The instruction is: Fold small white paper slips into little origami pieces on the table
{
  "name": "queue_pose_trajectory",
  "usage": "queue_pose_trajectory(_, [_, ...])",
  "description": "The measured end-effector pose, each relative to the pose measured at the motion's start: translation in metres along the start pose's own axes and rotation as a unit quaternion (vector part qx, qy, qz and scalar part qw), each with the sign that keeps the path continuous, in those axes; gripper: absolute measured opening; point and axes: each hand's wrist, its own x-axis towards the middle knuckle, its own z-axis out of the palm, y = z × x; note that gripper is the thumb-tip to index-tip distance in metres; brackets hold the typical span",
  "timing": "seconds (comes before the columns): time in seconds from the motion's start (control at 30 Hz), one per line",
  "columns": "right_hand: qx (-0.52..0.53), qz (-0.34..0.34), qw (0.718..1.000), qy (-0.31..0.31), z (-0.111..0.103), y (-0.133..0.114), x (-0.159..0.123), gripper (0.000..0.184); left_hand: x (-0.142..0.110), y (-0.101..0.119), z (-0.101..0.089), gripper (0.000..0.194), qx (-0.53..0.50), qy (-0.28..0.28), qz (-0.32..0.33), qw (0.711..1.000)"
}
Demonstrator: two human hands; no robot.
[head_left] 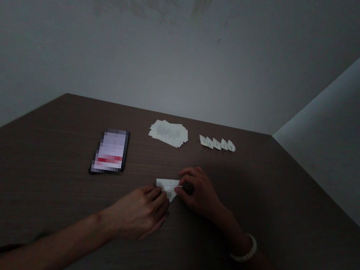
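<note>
From my feed, the person's two hands are together at the near middle of the dark wood-grain table (43, 168), both on a small folded paper slip (167, 187). The left hand (137, 212) comes in from about 7 o'clock, its fingers (157, 195) clamped on the slip's lower edge. The right hand (196, 191) comes in from about 4 o'clock, with a white beaded bracelet (246, 249) on its wrist, and its fingertips (180, 189) pinch the slip's right end. The slip sits between them, lying low over the tabletop, its pale left point sticking out past the left hand's fingers.

Taking the slip as my center, a loose stack of printed paper slips (168, 133) lies at 12 o'clock, well apart from the hands. At about 1 o'clock, five folded paper pieces (217, 143) stand in a short overlapping row. A phone (110, 151) lies flat at about 10 o'clock, its screen pixelated except for a red band. The stack shows rows of print, but I can't read any of it at this resolution, and no brand shows anywhere.
</note>
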Motion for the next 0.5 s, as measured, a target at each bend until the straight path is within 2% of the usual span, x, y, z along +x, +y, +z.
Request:
queue_pose_trajectory(0.27, [-0.018, 0.020, 1.000, 0.004, 0.0026, -0.0014, -0.0007, 0.011, 0.0031, 0.0009, -0.0051, 0.033, 0.029, -0.073, 0.016, 0.997])
queue_pose_trajectory(0.5, [-0.026, 0.037, 0.999, -0.005, 0.0030, -0.0053, -0.0012, 0.010, 0.0031, 0.0024, -0.0056, 0.029, 0.021, -0.088, -0.004, 0.996])
